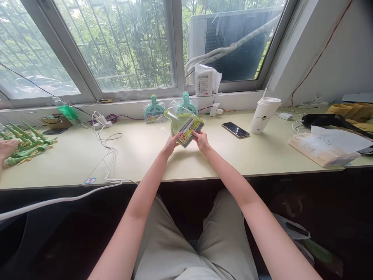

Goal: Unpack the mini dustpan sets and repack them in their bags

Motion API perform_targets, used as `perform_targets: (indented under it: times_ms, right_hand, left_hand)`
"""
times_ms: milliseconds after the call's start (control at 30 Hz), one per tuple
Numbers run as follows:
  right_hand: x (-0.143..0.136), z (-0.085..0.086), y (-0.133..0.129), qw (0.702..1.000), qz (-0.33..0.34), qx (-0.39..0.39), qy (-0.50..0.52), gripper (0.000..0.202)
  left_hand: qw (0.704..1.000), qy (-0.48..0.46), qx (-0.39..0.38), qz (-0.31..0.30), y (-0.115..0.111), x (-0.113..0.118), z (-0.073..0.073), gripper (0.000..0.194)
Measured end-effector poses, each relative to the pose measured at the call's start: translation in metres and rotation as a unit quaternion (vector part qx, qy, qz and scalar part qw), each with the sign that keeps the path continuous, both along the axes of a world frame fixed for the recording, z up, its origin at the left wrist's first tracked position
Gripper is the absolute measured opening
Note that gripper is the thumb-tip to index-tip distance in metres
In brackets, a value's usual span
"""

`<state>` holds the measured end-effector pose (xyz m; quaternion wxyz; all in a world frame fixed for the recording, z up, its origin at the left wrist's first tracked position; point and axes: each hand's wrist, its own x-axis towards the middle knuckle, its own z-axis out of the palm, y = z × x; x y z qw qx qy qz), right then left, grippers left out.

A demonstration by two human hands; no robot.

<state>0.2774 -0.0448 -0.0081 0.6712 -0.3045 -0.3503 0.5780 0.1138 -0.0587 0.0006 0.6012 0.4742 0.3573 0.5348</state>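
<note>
Between my hands, a small light-green dustpan and brush set [176,125] in clear plastic wrap is held tilted above the desk, its printed label facing me. My left hand [171,144] grips its lower left edge. On the right side, my right hand [201,140] pinches the edge by the label, thumb on the front. Behind it, two similar wrapped blue-green dustpan sets lean against the window sill: one on the left [154,111], the other on the right [186,102], partly covered by the held one's wrapping.
On the desk [140,159] lie a phone [235,130], a white cup with a straw [264,116], a tissue pack [320,149] and white cables [109,155]. Another person's hand [7,149] touches green stalk-like pieces [32,146] at far left. A paper pack [205,81] stands on the sill.
</note>
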Motion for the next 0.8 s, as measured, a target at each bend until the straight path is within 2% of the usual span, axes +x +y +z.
perform_targets:
  times_ms: [100,200,367,433,533,600,700,800]
  right_hand:
    - [0.002,-0.002,0.003,1.000,-0.007,0.001,0.018,0.009]
    - [0.003,-0.003,0.005,1.000,-0.006,0.006,0.022,0.010]
    - [0.004,-0.001,0.005,0.999,-0.027,0.032,0.027,0.014]
    - [0.004,0.000,0.004,0.998,-0.033,0.038,0.033,0.015]
    - [0.003,0.001,0.004,0.999,-0.026,0.036,0.027,0.020]
    - [0.002,0.002,0.003,0.999,-0.014,0.033,0.015,0.023]
    - [0.005,0.004,0.004,0.999,-0.007,0.035,0.005,0.024]
    - [0.010,0.007,0.006,0.999,-0.032,0.037,0.017,0.021]
  left_hand:
    - [0.998,0.016,0.011,-0.057,-0.006,0.005,-0.001,0.052]
    - [0.995,0.027,0.036,-0.088,-0.010,0.002,0.000,0.056]
    - [0.980,0.059,-0.006,-0.190,-0.012,-0.003,0.000,0.052]
    - [0.982,0.023,0.007,-0.189,-0.009,-0.004,0.000,0.050]
    - [0.990,-0.049,0.058,-0.121,-0.003,-0.006,-0.001,0.051]
    - [0.992,-0.061,0.061,-0.093,-0.001,-0.006,-0.002,0.049]
    - [0.993,-0.035,0.027,-0.111,-0.005,-0.001,-0.003,0.044]
    - [0.985,-0.029,0.009,-0.171,-0.012,0.009,-0.003,0.043]
